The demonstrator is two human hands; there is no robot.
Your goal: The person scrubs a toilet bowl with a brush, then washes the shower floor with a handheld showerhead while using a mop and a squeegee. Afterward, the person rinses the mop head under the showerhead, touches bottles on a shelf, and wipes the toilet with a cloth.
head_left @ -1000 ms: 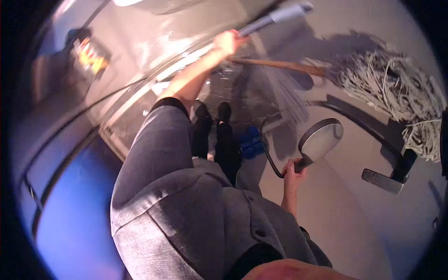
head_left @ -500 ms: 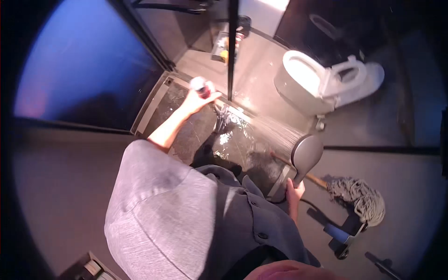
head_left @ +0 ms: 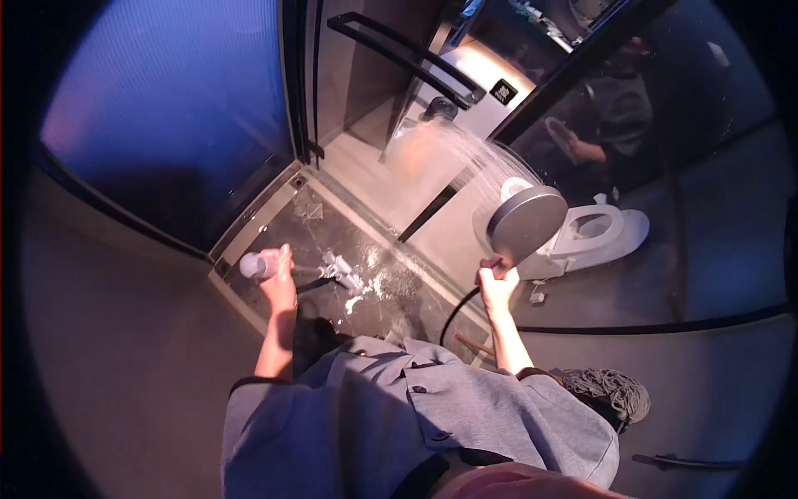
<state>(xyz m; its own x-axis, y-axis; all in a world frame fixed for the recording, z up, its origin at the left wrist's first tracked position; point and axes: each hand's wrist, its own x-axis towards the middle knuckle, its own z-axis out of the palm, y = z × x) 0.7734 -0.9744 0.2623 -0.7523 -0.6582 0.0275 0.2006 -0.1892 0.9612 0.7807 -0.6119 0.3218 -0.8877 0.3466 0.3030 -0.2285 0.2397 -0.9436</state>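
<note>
My right hand [head_left: 499,283] is closed round the handle of a large round grey shower head [head_left: 528,223]. Water [head_left: 478,154] sprays from it toward the upper left, and a black hose [head_left: 453,320] curves down from the hand. On the left, my left hand [head_left: 280,279] grips a pale, round-ended object [head_left: 253,266] over the wet floor. From that hand a shaft seems to run right to a whitish head [head_left: 342,274]; its exact kind is unclear. White foam [head_left: 353,305] lies on the dark floor tile [head_left: 399,287] beside the head.
A black-framed glass panel with a long handle [head_left: 399,54] stands ahead. A white toilet [head_left: 594,229] is at the right. Behind my right arm lie a mop [head_left: 611,392] and its wooden stick [head_left: 474,341]. A blue-lit panel [head_left: 174,108] stands left.
My left hand has come back, down and left with its object. My right hand has raised the shower head, and its spray now goes higher. The view has shifted.
</note>
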